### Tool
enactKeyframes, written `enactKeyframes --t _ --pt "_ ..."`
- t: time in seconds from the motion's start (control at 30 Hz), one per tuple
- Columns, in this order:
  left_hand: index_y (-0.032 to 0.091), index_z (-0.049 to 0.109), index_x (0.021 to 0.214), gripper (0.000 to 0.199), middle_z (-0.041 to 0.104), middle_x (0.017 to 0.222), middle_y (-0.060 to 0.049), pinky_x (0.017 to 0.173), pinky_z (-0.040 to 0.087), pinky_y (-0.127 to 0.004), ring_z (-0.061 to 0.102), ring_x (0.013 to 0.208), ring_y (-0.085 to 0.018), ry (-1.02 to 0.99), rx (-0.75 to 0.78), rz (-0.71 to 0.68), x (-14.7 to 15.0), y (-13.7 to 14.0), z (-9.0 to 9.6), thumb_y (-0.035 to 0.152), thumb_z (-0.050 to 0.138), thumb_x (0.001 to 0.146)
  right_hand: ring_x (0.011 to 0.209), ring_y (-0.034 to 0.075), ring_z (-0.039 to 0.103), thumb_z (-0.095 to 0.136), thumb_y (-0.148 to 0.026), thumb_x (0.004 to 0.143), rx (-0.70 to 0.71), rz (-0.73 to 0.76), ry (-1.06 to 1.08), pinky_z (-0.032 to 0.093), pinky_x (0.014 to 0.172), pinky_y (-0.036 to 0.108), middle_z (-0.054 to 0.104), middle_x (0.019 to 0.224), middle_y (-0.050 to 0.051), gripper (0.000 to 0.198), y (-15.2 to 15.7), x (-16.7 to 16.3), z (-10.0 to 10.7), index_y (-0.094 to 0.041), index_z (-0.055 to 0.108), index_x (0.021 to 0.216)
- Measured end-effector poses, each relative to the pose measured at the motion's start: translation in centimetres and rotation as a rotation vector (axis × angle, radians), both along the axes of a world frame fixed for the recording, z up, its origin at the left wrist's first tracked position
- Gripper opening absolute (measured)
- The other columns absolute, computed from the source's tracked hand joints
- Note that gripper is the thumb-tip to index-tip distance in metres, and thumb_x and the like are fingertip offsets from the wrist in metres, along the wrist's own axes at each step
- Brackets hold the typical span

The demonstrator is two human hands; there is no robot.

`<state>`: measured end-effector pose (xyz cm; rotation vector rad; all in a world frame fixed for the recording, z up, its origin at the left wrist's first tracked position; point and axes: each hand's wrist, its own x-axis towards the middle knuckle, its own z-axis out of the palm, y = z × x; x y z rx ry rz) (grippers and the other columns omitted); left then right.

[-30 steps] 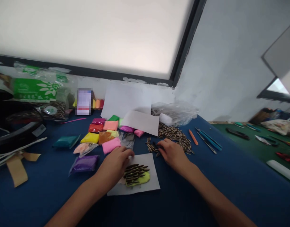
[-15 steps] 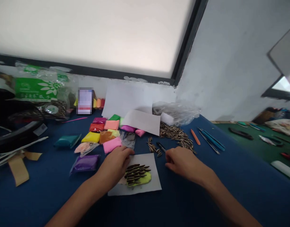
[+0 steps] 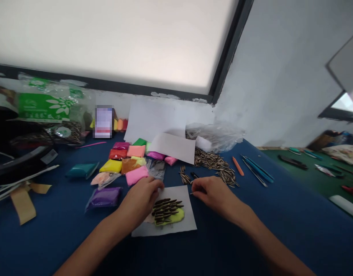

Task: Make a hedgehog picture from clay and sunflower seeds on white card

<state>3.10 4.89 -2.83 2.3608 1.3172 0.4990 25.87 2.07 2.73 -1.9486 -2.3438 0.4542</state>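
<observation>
A white sheet of paper (image 3: 189,218) lies on the blue tabletop, bearing yellow-green clay (image 3: 179,217) studded with rows of dark sunflower seeds (image 3: 166,209). At the sheet's upper left edge, my left hand (image 3: 144,193) rests with curled fingers, holding the paper down and hiding part of the clay. Just off the paper's right edge, my right hand (image 3: 212,191) is closed in a pinch. A small pale tip, seemingly a sunflower seed (image 3: 191,193), pokes out between thumb and forefinger. Several loose seeds (image 3: 184,177) and a black pen-like tool (image 3: 194,175) lie beyond it.
Clay packets, such as a purple one (image 3: 104,199) and a pink one (image 3: 137,175), sit left of the paper. A seed heap (image 3: 215,165) lies behind my right hand. Blue-handled tweezers (image 3: 258,168) and an orange stick (image 3: 237,166) are farther right. A phone (image 3: 104,122) stands behind.
My right hand has moved left from beside the black tool toward the paper, with a small pale tip now showing in its pinch. The left hand has stayed put.
</observation>
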Motion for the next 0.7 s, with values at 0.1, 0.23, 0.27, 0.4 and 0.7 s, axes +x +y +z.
enactKeyframes --t 0.1,0.23,0.27,0.4,0.7 --pt "0.02 0.064 0.097 0.027 0.065 0.099 -0.007 0.08 0.047 -0.037 0.06 0.093 -0.024 0.006 -0.015 0.0 0.0 0.0 0.1 0.01 0.041 0.085 0.076 0.018 0.065 0.063 -0.014 0.08 0.002 -0.012 -0.03 0.041 0.066 0.026 0.072 0.078 0.001 0.012 0.1 0.1 -0.2 -0.022 0.072 0.079" --pt "0.02 0.064 0.097 0.027 0.064 0.099 -0.008 0.081 0.047 -0.037 0.06 0.095 -0.025 0.004 -0.033 0.004 0.0 0.0 0.1 0.009 0.042 0.085 0.079 0.018 0.063 0.061 -0.012 0.082 0.035 -0.009 -0.038 0.041 0.068 0.026 0.071 0.087 0.003 0.012 0.0 0.2 0.2 -0.02 0.071 0.082" --pt "0.02 0.064 0.097 0.027 0.064 0.099 -0.007 0.081 0.046 -0.037 0.06 0.095 -0.025 0.0 -0.031 0.004 0.0 0.0 0.1 0.009 0.043 0.086 0.08 0.017 0.063 0.06 -0.012 0.083 0.049 -0.002 -0.025 0.041 0.069 0.025 0.07 0.089 0.004 0.012 -0.1 0.2 0.4 -0.019 0.07 0.083" --pt "0.02 0.064 0.096 0.026 0.065 0.098 -0.007 0.083 0.046 -0.036 0.06 0.093 -0.024 -0.008 -0.01 0.005 0.0 0.1 -0.3 0.009 0.042 0.086 0.074 0.014 0.061 0.059 -0.009 0.082 0.024 0.073 0.103 0.04 0.066 0.023 0.07 0.082 0.001 0.015 -0.9 -0.2 1.2 -0.019 0.07 0.082" --pt "0.02 0.066 0.102 0.03 0.065 0.097 -0.007 0.082 0.047 -0.037 0.061 0.093 -0.024 0.007 0.014 -0.013 0.0 0.1 -0.3 0.008 0.043 0.086 0.068 0.011 0.06 0.061 -0.004 0.075 -0.056 0.128 0.207 0.039 0.063 0.021 0.07 0.074 -0.002 0.019 -2.1 -1.3 1.2 -0.02 0.072 0.077"
